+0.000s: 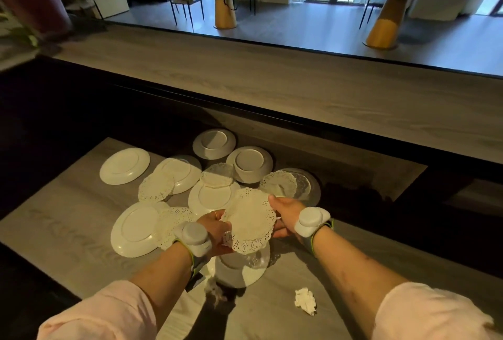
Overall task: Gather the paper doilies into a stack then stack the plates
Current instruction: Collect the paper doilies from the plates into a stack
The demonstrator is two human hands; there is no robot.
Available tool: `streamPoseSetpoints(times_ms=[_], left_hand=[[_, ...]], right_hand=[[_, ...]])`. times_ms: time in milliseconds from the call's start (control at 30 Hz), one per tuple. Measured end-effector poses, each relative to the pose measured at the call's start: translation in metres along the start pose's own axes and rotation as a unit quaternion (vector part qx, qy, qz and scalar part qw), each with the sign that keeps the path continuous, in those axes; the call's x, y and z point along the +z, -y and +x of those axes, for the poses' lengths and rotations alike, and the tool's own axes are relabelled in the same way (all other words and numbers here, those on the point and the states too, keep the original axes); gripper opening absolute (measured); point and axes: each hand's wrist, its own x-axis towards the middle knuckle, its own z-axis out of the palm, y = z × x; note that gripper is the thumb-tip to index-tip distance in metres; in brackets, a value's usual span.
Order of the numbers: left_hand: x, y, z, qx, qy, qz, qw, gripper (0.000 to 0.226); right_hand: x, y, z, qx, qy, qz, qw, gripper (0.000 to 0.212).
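My left hand (215, 230) and my right hand (285, 217) both hold a round lace paper doily (249, 221) above the table, left fingers on its left edge, right fingers on its right edge. More doilies lie among upside-down white plates: one doily (155, 187) at centre left, one doily (174, 224) beside my left wrist, one doily (217, 176) on the middle plate (209, 198), one doily (279, 183) on a grey plate (310, 187). Other plates: plate (123, 167) far left, plate (136, 233) near left, plate (239, 266) under my hands.
A crumpled white tissue (306, 300) lies on the table at near right. Two upturned bowls (215, 143) (249, 164) sit at the back. A raised wooden counter ledge (272, 89) runs behind the table. Beyond it are round café tables and chairs.
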Motion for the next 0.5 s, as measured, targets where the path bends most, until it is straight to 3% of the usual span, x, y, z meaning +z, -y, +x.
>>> streamPoseSetpoints(times_ms=[100, 233, 367, 500], left_hand=[[-0.017, -0.006, 0.01, 0.0, 0.023, 0.0, 1.0, 0.029], [-0.028, -0.011, 0.02, -0.004, 0.041, -0.014, 0.999, 0.025], [-0.042, -0.015, 0.031, -0.01, 0.054, 0.025, 0.998, 0.05], [-0.052, -0.02, 0.044, -0.014, 0.077, 0.052, 0.996, 0.068]], right_hand=[[0.021, 0.005, 0.002, 0.025, 0.005, -0.008, 1.0, 0.043], [0.036, -0.003, 0.013, -0.011, -0.044, -0.108, 0.993, 0.056], [0.046, -0.005, 0.02, 0.006, -0.02, -0.1, 0.995, 0.062], [0.056, -0.004, 0.027, 0.034, -0.064, -0.03, 0.997, 0.062]])
